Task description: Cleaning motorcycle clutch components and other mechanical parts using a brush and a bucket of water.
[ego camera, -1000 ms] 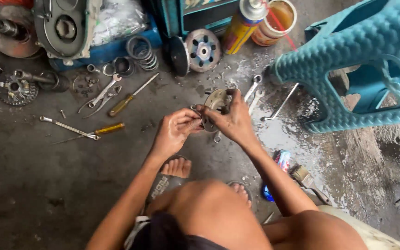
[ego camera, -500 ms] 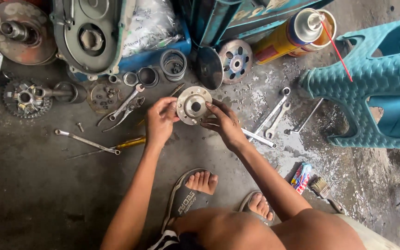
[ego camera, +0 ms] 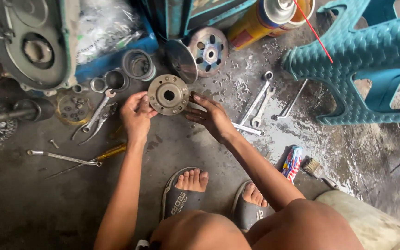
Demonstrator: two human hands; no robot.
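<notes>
I hold a round grey metal disc [ego camera: 168, 94] with a centre hole and small bolt holes, face up, just above the concrete floor. My left hand [ego camera: 135, 114] grips its left edge. My right hand [ego camera: 211, 116] touches its right edge with the fingertips. Behind it lies another round metal part with several oval holes [ego camera: 208, 52] and a shiny dish-shaped plate [ego camera: 181, 60].
Wrenches [ego camera: 258, 103] lie right of my hands on wet floor. Pliers [ego camera: 94, 117], a yellow-handled screwdriver [ego camera: 109, 152] and a long tool [ego camera: 62, 158] lie left. An engine cover [ego camera: 31, 44], rings [ego camera: 137, 64], spray can [ego camera: 261, 21], teal plastic stool [ego camera: 366, 55], brush [ego camera: 317, 170].
The view has moved closer. The disc is now flat-on and raised slightly toward the parts at the back, held at its edges by both hands.
</notes>
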